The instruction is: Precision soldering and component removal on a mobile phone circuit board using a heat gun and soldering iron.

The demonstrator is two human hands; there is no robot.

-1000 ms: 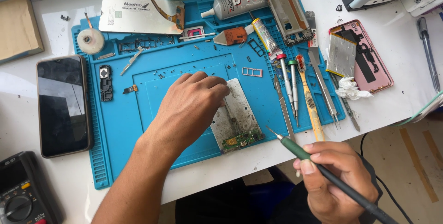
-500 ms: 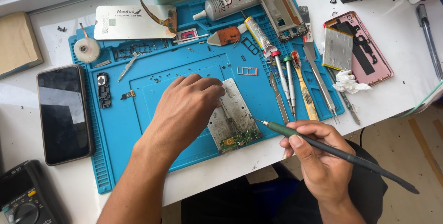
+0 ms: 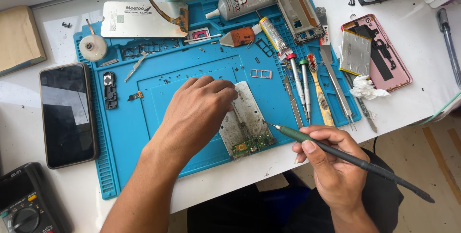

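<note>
Both hands are working over a blue mat point(image 3: 144, 165) on a white table point(image 3: 413, 103). Far left, a black phone point(image 3: 67, 114) is lying face up just beside the mat, with a black meter point(image 3: 24, 209) below it. Moving right, the left hand point(image 3: 197, 115) is resting palm down, its fingers curled and pressing on the upper edge of a grey metal plate point(image 3: 247, 127) carrying a small green circuit board at its lower end. Further right, the right hand point(image 3: 331, 158) is pinching a dark soldering iron point(image 3: 336, 150) like a pen, its tip touching the plate's right edge. Beyond it, screwdrivers point(image 3: 302, 86) and tweezers point(image 3: 336, 86) are lying in a row, near a pink phone back point(image 3: 391, 65).
</note>
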